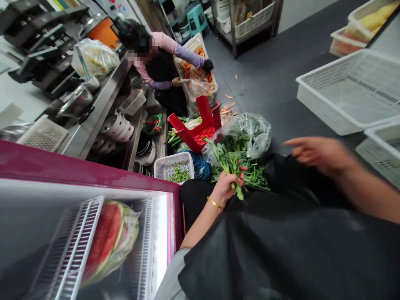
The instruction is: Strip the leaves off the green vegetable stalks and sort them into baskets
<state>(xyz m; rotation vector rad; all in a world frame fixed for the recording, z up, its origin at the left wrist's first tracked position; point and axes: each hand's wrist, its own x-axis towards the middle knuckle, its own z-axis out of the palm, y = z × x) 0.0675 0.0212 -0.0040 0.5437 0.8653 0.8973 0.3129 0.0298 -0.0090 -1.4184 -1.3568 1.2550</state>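
My left hand (223,188), with a gold bangle at the wrist, is closed around a bunch of leafy green stalks (230,162). Just beyond it, more leafy greens (256,177) lie loose beside and inside a clear plastic bag (261,127). My right hand (326,155) is off to the right, blurred, its index finger stretched out; nothing shows in it. A small white basket (158,170) with short green pieces stands left of the bunch. Behind the greens, an upturned red plastic stool (198,134) rests among other vegetables.
A co-worker (162,58) crouches ahead over a crate of orange pieces (190,71). White plastic crates (331,106) stand at right. A lit glass-fronted fridge (162,187) with cut watermelon (109,233) is close at left, below a steel counter (100,104).
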